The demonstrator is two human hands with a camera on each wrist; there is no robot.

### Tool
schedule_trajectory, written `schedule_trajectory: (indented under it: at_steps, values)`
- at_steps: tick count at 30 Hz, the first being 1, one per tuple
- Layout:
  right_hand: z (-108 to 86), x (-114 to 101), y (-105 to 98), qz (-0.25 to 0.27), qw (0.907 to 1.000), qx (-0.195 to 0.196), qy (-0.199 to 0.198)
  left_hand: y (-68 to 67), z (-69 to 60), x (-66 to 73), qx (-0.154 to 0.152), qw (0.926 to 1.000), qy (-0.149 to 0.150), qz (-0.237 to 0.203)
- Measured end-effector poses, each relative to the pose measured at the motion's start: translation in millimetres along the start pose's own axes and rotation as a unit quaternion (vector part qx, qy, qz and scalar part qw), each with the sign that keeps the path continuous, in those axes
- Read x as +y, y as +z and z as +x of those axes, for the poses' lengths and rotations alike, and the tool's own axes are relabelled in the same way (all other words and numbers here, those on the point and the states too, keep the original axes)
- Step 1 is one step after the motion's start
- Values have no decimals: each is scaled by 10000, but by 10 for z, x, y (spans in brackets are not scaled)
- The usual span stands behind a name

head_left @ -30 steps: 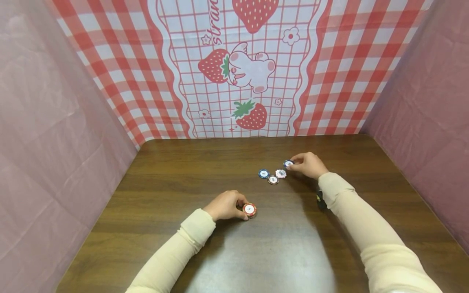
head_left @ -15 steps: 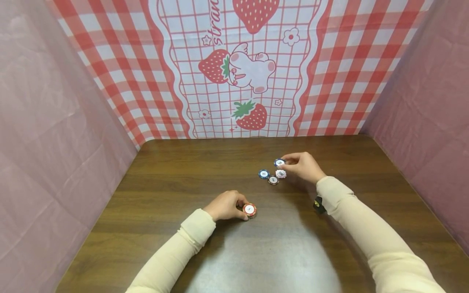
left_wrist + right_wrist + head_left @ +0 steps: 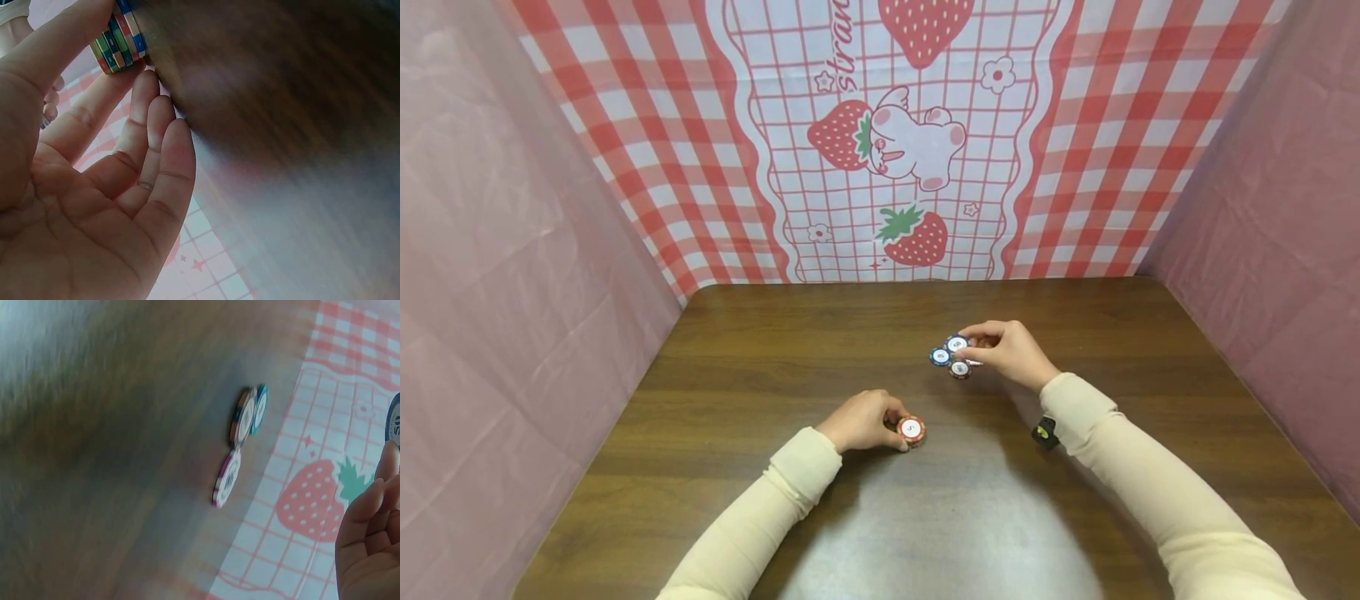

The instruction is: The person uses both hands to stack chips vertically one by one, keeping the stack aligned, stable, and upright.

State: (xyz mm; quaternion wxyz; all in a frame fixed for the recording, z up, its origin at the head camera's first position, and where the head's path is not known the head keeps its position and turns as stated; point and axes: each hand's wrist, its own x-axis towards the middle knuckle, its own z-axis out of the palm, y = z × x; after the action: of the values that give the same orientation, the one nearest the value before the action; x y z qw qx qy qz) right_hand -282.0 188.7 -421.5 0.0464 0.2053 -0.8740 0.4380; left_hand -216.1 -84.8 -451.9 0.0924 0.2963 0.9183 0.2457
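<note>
Red-topped poker-chip stack (image 3: 911,428), its multicoloured edges visible only from left wrist, is pinched by left hand (image 3: 861,422). Right hand (image 3: 1011,353) pinches blue chip (image 3: 956,342) above wooden table (image 3: 775,350), partly hiding pink-edged chip (image 3: 229,479); right wrist view shows that beside brown chip (image 3: 244,417).

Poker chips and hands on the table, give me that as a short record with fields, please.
Left hand: grips a stack of chips, red-rimmed chip on top
Right hand: pinches one dark blue chip, lifted off the table
Loose chips: teal-blue chip, brown chip, pinkish-white chip, lying close together
Partly hidden in head view: pinkish-white chip, by the right hand
Backdrop: red-and-white checked cloth
</note>
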Motion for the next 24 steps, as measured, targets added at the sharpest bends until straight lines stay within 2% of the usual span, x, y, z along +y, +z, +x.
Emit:
schedule_trajectory:
  at_steps: [5, 13, 24]
  values:
    - [-56, -44, 78, 85, 9999, -19, -149, 4, 7, -6, -9, 10000, 1, 42]
    - [-154, -133, 213, 465, 9980, -287, -303, -8, 3, 3, -11, 10000, -17, -4]
    - [-286, -172, 418, 352, 9958, -562, -625, 8, 12, -8, -24, 10000, -79, 44]
